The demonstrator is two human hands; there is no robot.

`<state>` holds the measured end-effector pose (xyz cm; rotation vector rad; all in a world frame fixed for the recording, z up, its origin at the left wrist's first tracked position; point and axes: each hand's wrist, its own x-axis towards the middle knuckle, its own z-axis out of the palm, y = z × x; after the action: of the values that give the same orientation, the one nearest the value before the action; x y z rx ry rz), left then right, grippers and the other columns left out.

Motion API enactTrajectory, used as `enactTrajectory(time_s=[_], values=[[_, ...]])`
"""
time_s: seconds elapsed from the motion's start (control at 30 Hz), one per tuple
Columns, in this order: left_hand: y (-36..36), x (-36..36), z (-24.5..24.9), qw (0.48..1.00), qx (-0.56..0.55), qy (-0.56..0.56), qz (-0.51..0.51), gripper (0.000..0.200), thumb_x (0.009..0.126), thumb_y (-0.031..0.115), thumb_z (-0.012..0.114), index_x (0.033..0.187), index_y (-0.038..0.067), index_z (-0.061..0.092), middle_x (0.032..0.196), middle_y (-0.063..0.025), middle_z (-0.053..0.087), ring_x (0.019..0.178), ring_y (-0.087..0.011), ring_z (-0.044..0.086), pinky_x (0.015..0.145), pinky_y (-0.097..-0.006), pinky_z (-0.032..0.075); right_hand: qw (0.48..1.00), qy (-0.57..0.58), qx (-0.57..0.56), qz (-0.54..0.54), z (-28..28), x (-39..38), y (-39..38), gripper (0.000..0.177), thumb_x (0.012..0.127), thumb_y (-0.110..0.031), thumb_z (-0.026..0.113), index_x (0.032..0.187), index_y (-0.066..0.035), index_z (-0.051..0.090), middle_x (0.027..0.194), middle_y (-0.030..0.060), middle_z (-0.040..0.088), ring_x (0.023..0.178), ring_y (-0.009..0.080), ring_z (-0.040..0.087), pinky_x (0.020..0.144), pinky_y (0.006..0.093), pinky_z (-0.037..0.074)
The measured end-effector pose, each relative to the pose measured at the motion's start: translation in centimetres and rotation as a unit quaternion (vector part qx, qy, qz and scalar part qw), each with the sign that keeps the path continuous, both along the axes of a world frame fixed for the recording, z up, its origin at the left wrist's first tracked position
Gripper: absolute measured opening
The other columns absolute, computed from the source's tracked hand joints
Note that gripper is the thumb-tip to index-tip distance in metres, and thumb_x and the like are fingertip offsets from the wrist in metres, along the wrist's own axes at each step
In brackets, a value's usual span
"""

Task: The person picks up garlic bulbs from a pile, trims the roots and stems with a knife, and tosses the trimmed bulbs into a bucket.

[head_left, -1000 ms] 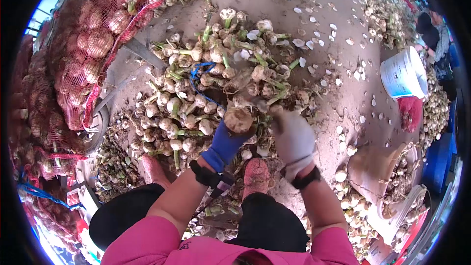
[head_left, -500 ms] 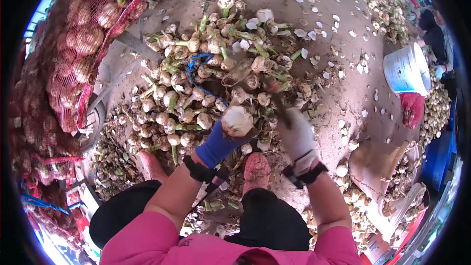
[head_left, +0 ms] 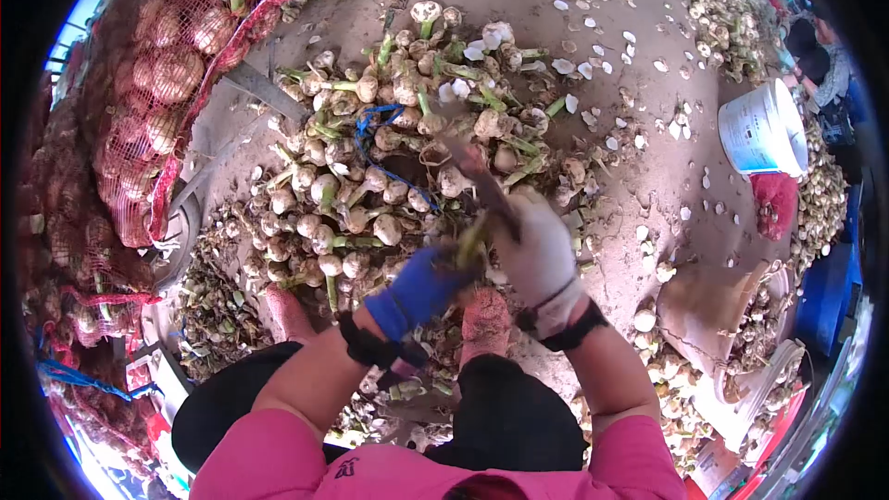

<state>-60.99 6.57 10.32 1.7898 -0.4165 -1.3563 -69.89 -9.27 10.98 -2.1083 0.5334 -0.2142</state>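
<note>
My left hand (head_left: 419, 289), in a blue glove, is closed around a bulb whose green stem (head_left: 474, 243) points up toward the right; motion blur hides most of the bulb. Beside it my right hand (head_left: 537, 255), in a pale glove, grips a knife (head_left: 493, 193) with a dark blade slanting up to the left. The two hands are close together above my foot (head_left: 484, 315). Just beyond them lies a heap of bulbs with stems (head_left: 375, 181), with a blue string (head_left: 370, 134) on top.
Mesh sacks of bulbs (head_left: 171, 74) stand at the left. A white bucket (head_left: 761, 130) stands at the right, above a torn sack (head_left: 708, 315). Peel scraps (head_left: 585, 69) are scattered over the ground. Part of another person (head_left: 810, 51) shows at the upper right.
My left hand has turned, so the bulb's pale cut face no longer shows and a green stem does. My right hand has moved left and closer to it with the knife.
</note>
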Motion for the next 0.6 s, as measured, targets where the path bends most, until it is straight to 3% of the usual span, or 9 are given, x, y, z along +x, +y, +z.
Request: enactTrajectory(time_s=[0.07,0.13,0.2,0.3,0.37,0.4,0.53,0.57,0.6], values=[[0.7,0.6,-2.6,0.994,-0.091,-0.007,0.059,0.037,0.088,0.015,0.068,0.121,0.0,0.059,0.099,-0.0047,0.068,0.088,-0.0105,0.061,0.08,-0.0265,0.05,0.989,-0.038,-0.139,0.022,2.7,-0.7,-0.6,0.015,0.088,-0.014,0.06,0.098,-0.005,0.064,0.085,0.0163,0.063,0.077,0.0317,0.064,0.067,0.0398,0.051],[0.8,0.9,-2.9,0.989,-0.079,-0.127,0.008,0.039,0.087,0.019,0.07,0.119,-0.001,0.06,0.103,-0.0068,0.068,0.092,-0.011,0.061,0.08,-0.0267,0.05,0.98,0.138,-0.126,0.065,-0.4,-2.8,-1.2,0.015,0.085,-0.013,0.062,0.098,-0.005,0.065,0.084,0.0151,0.064,0.077,0.0342,0.063,0.067,0.0415,0.051],[0.8,1.4,-3.1,0.983,-0.111,-0.11,0.092,0.031,0.088,0.012,0.066,0.116,0.0,0.061,0.1,-0.007,0.07,0.087,-0.012,0.064,0.08,-0.0283,0.051,0.937,0.298,-0.127,0.128,-5.0,-5.7,-3.3,0.015,0.085,-0.013,0.062,0.097,-0.005,0.065,0.077,0.014,0.063,0.072,0.0309,0.064,0.066,0.0408,0.05],[0.8,1.8,-7.6,0.981,-0.062,-0.149,0.103,0.03,0.092,0.011,0.062,0.119,-0.002,0.057,0.111,-0.0087,0.066,0.099,-0.0125,0.06,0.084,-0.0294,0.05,0.99,0.109,0.046,-0.074,-7.5,-8.6,-4.8,0.018,0.085,-0.017,0.064,0.097,-0.004,0.065,0.068,0.0094,0.06,0.064,0.0193,0.06,0.059,0.0346,0.048],[-1.6,-0.1,-8.7,0.957,-0.104,-0.269,0.029,0.034,0.091,0.017,0.064,0.119,0.001,0.057,0.109,-0.0089,0.065,0.097,-0.0158,0.06,0.083,-0.0312,0.05,0.942,0.082,0.24,-0.221,-2.9,-6.5,-6.5,0.02,0.088,-0.02,0.064,0.095,-0.001,0.064,0.066,-0.0016,0.056,0.056,0.0075,0.05,0.05,0.0237,0.039],[-2.4,-1.2,-9.3,0.937,-0.123,-0.326,-0.005,0.036,0.09,0.02,0.065,0.12,0.002,0.057,0.108,-0.0091,0.064,0.097,-0.0175,0.06,0.082,-0.0321,0.05,0.928,0.048,0.237,-0.285,-1.6,-5.6,-7.2,0.017,0.089,-0.019,0.063,0.093,-0.002,0.064,0.067,-0.0039,0.056,0.054,0.0062,0.048,0.048,0.0232,0.037],[-3.9,-5.3,-11.9,0.813,-0.196,-0.533,-0.13,0.044,0.088,0.032,0.069,0.121,0.006,0.056,0.105,-0.0097,0.063,0.094,-0.0242,0.06,0.08,-0.0357,0.05,0.954,0.03,0.158,-0.253,-1.8,-5.6,-9.6,0.019,0.089,-0.02,0.064,0.097,-0.003,0.064,0.067,-0.0038,0.055,0.054,0.005,0.047,0.048,0.0216,0.036],[-3.8,-3.3,-12.8,0.856,-0.036,-0.48,-0.189,0.048,0.086,0.028,0.071,0.125,0.006,0.054,0.109,-0.0118,0.062,0.101,-0.0241,0.06,0.085,-0.0352,0.049,0.955,0.029,0.164,-0.244,-3.6,-5.9,-9.3,0.02,0.089,-0.02,0.065,0.097,-0.003,0.064,0.067,-0.0035,0.055,0.055,0.0059,0.048,0.048,0.0224,0.037],[-2.6,-1.7,-13.6,0.89,0.005,-0.413,-0.192,0.051,0.084,0.024,0.073,0.127,0.005,0.052,0.112,-0.0129,0.062,0.105,-0.0237,0.059,0.089,-0.0349,0.048,0.957,0.027,0.17,-0.234,-5.9,-6.2,-8.6,0.021,0.088,-0.02,0.065,0.098,-0.002,0.064,0.067,-0.0032,0.055,0.055,0.0068,0.049,0.048,0.0232,0.038]])
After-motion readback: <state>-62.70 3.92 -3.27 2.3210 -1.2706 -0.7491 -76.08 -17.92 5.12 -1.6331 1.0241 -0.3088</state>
